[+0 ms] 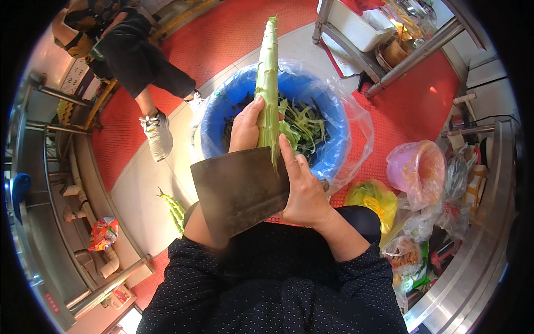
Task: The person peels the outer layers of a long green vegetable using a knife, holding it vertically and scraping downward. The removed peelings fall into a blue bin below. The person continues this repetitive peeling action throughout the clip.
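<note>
My left hand point(245, 127) grips a long pale-green stem, apparently celtuce point(268, 75), tilted over a blue bin point(338, 133). Partly stripped skin hangs at the stem's near end. A broad, dark cleaver point(242, 190) is held in my right hand point(304, 183), its handle mostly hidden by the fingers. The right index finger points up along the stem's lower end. The blade covers part of my left forearm; whether its edge touches the stem I cannot tell. Inside the bin, which has a clear plastic liner point(362, 125), lie green peelings and dark leaves point(306, 125).
Another person's leg and shoe point(156, 135) are at the upper left. More green stems point(173, 211) lie on the pale floor at left. A pink bucket point(411, 169), a yellow plastic bag point(371, 202) and a metal-framed rack point(417, 54) stand to the right.
</note>
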Action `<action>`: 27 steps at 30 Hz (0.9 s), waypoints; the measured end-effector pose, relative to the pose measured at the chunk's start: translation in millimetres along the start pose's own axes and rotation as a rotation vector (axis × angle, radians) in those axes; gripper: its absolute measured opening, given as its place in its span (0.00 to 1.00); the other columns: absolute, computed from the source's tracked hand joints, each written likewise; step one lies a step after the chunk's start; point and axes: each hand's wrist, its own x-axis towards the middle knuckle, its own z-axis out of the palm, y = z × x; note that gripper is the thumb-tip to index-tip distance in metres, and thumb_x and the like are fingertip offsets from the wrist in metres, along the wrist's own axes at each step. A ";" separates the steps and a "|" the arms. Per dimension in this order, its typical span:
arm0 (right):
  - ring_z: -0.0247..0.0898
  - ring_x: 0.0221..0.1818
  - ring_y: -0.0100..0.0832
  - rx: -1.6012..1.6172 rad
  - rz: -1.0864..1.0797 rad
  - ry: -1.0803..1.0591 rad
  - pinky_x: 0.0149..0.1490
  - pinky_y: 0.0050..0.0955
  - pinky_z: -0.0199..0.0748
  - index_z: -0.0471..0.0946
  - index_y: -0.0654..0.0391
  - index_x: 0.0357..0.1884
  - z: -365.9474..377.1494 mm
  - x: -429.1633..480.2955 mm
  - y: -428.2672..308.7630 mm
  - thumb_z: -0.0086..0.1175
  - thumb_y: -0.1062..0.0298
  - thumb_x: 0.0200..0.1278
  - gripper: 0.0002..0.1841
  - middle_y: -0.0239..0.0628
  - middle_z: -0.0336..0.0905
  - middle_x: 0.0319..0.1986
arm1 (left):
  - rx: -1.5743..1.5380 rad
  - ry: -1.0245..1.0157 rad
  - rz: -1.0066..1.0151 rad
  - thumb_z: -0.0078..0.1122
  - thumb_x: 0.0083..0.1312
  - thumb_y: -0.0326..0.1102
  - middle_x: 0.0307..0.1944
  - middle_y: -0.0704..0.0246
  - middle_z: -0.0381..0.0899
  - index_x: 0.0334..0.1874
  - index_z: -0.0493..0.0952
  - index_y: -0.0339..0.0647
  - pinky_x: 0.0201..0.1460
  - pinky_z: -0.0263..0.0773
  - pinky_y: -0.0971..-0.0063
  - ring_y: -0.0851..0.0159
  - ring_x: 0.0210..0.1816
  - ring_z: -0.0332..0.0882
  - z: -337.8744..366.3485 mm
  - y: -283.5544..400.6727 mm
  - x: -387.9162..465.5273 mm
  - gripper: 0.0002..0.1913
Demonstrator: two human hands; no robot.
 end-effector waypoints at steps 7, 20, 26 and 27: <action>0.74 0.38 0.58 -0.017 0.004 0.062 0.44 0.47 0.76 0.50 0.45 0.79 3.6 7.4 6.6 0.66 0.70 0.49 0.53 0.53 0.67 0.44 | -0.006 -0.104 -0.039 0.52 0.72 0.57 0.28 0.64 0.81 0.43 0.78 0.38 0.27 0.74 0.73 0.68 0.23 0.77 -9.4 -1.2 -0.6 0.24; 0.71 0.62 0.41 0.419 0.235 0.480 0.64 0.33 0.69 0.57 0.54 0.75 -2.8 38.5 56.6 0.58 0.85 0.46 0.48 0.47 0.73 0.58 | 0.051 -0.115 -0.078 0.56 0.74 0.52 0.35 0.69 0.83 0.47 0.78 0.38 0.29 0.76 0.76 0.72 0.26 0.79 8.6 0.0 -17.2 0.20; 0.64 0.17 0.23 0.718 0.470 0.686 0.21 0.23 0.65 0.61 0.54 0.69 -43.0 36.0 69.2 0.54 0.83 0.49 0.40 0.32 0.70 0.32 | 0.086 -0.065 -0.047 0.66 0.65 0.57 0.35 0.63 0.83 0.52 0.72 0.38 0.22 0.77 0.73 0.68 0.23 0.79 -4.9 8.0 -12.0 0.28; 0.65 0.17 0.23 0.803 0.541 0.614 0.22 0.23 0.66 0.62 0.54 0.68 -44.5 33.2 69.8 0.54 0.83 0.49 0.38 0.32 0.69 0.32 | 0.065 -0.058 0.002 0.63 0.68 0.56 0.36 0.63 0.83 0.52 0.71 0.38 0.23 0.77 0.71 0.67 0.24 0.80 -10.1 10.4 -9.3 0.26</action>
